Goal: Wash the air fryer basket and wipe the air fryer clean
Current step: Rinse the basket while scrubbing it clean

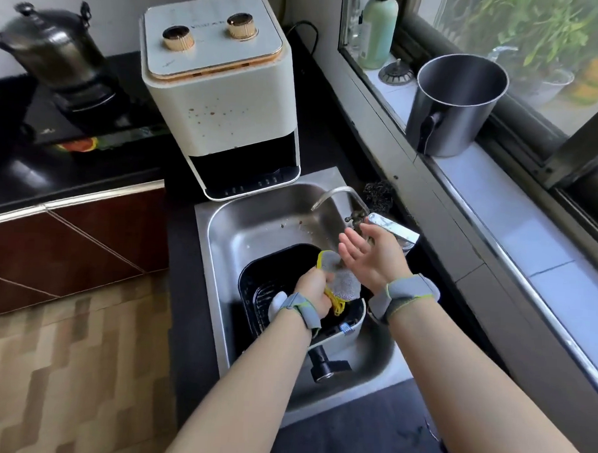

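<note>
The black air fryer basket (264, 276) lies in the steel sink (243, 224), its black handle (324, 364) pointing toward me. My left hand (313, 288) grips a grey scrubbing cloth with yellow trim (343, 279) above the basket. My right hand (371, 253) is held open, palm up and fingers spread, just below the tap (336, 195). The cream air fryer body (221, 92), with two gold knobs and brown splatter spots on its front, stands on the dark counter behind the sink with its basket slot empty.
A steel pot (457, 106) and a green bottle (378, 27) sit on the window sill at right. A dark metal scourer (379, 194) lies behind the tap. A pressure cooker (55, 48) stands on the stove at left.
</note>
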Available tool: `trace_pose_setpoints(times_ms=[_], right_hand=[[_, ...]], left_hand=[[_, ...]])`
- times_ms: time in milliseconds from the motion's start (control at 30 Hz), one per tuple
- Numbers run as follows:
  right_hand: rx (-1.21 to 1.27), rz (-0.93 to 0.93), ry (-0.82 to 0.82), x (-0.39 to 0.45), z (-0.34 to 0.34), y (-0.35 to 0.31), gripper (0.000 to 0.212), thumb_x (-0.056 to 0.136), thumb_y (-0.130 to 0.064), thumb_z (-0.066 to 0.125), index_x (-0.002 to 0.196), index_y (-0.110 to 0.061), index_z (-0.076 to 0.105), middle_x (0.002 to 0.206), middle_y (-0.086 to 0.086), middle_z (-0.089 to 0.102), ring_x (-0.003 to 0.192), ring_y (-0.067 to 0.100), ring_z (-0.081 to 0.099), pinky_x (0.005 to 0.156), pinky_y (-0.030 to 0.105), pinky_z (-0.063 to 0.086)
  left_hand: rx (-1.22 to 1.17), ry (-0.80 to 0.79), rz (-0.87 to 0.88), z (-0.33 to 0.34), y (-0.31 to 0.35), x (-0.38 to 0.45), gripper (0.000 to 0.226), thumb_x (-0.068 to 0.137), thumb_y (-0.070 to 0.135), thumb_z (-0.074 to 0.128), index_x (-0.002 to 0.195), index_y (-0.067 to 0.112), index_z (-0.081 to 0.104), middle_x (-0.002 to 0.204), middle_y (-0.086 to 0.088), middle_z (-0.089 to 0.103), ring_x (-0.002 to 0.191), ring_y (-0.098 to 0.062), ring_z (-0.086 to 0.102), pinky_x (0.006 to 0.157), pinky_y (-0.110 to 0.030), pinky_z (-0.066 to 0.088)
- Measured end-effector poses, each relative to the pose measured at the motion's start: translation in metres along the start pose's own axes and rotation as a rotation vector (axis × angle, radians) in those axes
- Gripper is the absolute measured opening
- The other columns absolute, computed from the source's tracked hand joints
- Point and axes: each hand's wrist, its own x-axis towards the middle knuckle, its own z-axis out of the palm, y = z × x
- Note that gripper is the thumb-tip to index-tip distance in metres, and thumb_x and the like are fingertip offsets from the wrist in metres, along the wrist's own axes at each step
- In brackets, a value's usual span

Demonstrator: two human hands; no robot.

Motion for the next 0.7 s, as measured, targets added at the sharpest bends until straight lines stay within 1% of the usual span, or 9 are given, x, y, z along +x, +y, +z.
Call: trace_pose_setpoints(times_ms=[100, 233, 367, 433, 500, 567, 600, 633, 700], right_hand=[[0.168, 0.082, -0.03, 0.003, 0.001, -0.008, 0.021, 0.093, -0.014, 0.051, 0.111, -0.018, 0.061, 0.117, 0.01, 0.056, 0.099, 0.024, 0.058, 0.073, 0.033, 0.049], [0.271, 0.095, -0.03, 0.003, 0.007, -0.009, 0.016, 0.092, -0.011, 0.053, 0.102, -0.017, 0.064, 0.116, 0.009, 0.057, 0.101, 0.025, 0.056, 0.073, 0.033, 0.049], [0.281, 0.051, -0.036, 0.0, 0.006, -0.009, 0.019, 0.093, -0.01, 0.05, 0.101, -0.019, 0.064, 0.11, 0.007, 0.058, 0.1, 0.023, 0.057, 0.074, 0.031, 0.049], [0.115, 0.005, -0.033, -0.002, 0.003, -0.007, 0.022, 0.095, -0.011, 0.046, 0.109, -0.019, 0.061, 0.105, 0.006, 0.059, 0.093, 0.02, 0.059, 0.071, 0.028, 0.049], [-0.256, -0.077, 0.035, -0.003, -0.004, 0.002, 0.024, 0.094, -0.01, 0.045, 0.113, -0.011, 0.059, 0.09, 0.004, 0.061, 0.075, 0.015, 0.06, 0.058, 0.021, 0.047], [-0.663, -0.148, 0.172, -0.001, -0.019, 0.019, 0.022, 0.087, -0.004, 0.045, 0.096, 0.002, 0.065, 0.072, 0.005, 0.058, 0.058, 0.015, 0.055, 0.045, 0.02, 0.043], [-0.803, -0.177, 0.243, 0.003, -0.029, 0.029, 0.02, 0.085, -0.002, 0.045, 0.082, 0.0, 0.065, 0.069, 0.007, 0.059, 0.057, 0.019, 0.054, 0.047, 0.023, 0.043], [-0.918, -0.193, 0.308, 0.007, -0.039, 0.039, 0.021, 0.083, -0.003, 0.046, 0.071, -0.005, 0.063, 0.069, 0.009, 0.059, 0.061, 0.025, 0.054, 0.053, 0.027, 0.045], [-1.066, -0.193, 0.353, 0.016, -0.054, 0.057, 0.016, 0.082, -0.008, 0.046, 0.07, -0.012, 0.056, 0.077, 0.011, 0.057, 0.077, 0.026, 0.054, 0.067, 0.031, 0.044]], left_hand=[[-0.084, -0.023, -0.044, 0.008, 0.0, -0.004, 0.023, 0.09, -0.005, 0.038, 0.096, -0.001, 0.06, 0.12, -0.024, 0.058, 0.117, -0.037, 0.054, 0.105, -0.047, 0.039], [-0.202, -0.075, -0.047, 0.014, -0.003, -0.008, 0.035, 0.091, -0.006, 0.032, 0.117, -0.005, 0.055, 0.124, -0.025, 0.055, 0.119, -0.037, 0.052, 0.107, -0.046, 0.036], [-0.188, -0.095, -0.054, 0.013, -0.008, -0.008, 0.03, 0.089, -0.008, 0.03, 0.099, -0.002, 0.058, 0.111, -0.023, 0.059, 0.108, -0.036, 0.056, 0.107, -0.045, 0.037], [-0.206, -0.076, -0.058, 0.011, -0.007, -0.009, 0.028, 0.088, -0.006, 0.031, 0.099, -0.002, 0.056, 0.114, -0.023, 0.057, 0.107, -0.034, 0.055, 0.105, -0.042, 0.039], [-0.217, -0.034, -0.06, 0.007, -0.007, -0.009, 0.024, 0.089, -0.004, 0.033, 0.091, 0.001, 0.057, 0.107, -0.019, 0.058, 0.099, -0.03, 0.057, 0.096, -0.039, 0.044], [-0.232, -0.002, -0.095, 0.002, -0.005, -0.009, 0.022, 0.089, 0.001, 0.035, 0.081, 0.004, 0.055, 0.09, -0.016, 0.061, 0.082, -0.028, 0.059, 0.075, -0.033, 0.05], [-0.259, -0.005, -0.106, 0.0, -0.004, -0.008, 0.021, 0.089, 0.003, 0.035, 0.083, 0.003, 0.055, 0.086, -0.017, 0.062, 0.078, -0.028, 0.059, 0.069, -0.031, 0.05], [-0.282, -0.012, -0.114, -0.002, -0.003, -0.007, 0.02, 0.09, 0.007, 0.036, 0.088, 0.003, 0.056, 0.089, -0.017, 0.063, 0.08, -0.029, 0.06, 0.072, -0.03, 0.051], [-0.311, -0.023, -0.109, -0.004, -0.002, -0.001, 0.02, 0.093, 0.013, 0.04, 0.089, 0.007, 0.058, 0.094, -0.014, 0.064, 0.085, -0.026, 0.061, 0.086, -0.032, 0.047]])
